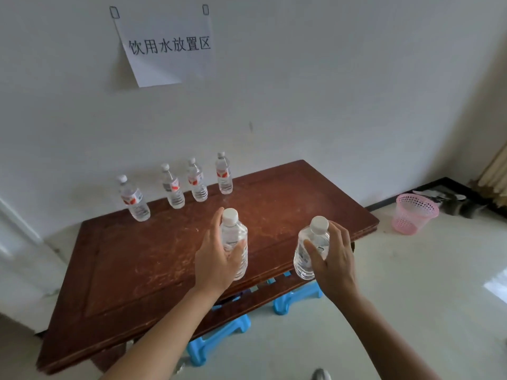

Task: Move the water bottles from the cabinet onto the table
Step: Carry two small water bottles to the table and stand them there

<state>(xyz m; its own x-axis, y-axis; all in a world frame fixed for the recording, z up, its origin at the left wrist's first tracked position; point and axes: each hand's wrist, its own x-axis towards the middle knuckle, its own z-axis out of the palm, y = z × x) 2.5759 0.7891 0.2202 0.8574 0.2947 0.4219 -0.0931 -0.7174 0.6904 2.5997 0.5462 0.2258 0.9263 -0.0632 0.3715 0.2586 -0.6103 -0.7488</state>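
My left hand (216,259) grips a clear water bottle (234,237) with a white cap, upright over the near part of the brown wooden table (131,264). My right hand (333,256) grips a second bottle (308,252), tilted slightly, at the table's near right edge. Whether either bottle's base touches the wood, I cannot tell. Several more bottles with red-and-white labels stand in a row along the wall: the leftmost bottle (134,200) and the rightmost bottle (224,175) bound the row. The cabinet is out of view.
A paper sign (167,46) hangs on the white wall above the table. Blue plastic stools (219,335) sit under the table's near side. A pink mesh waste basket (414,213) stands on the floor to the right, near a curtain.
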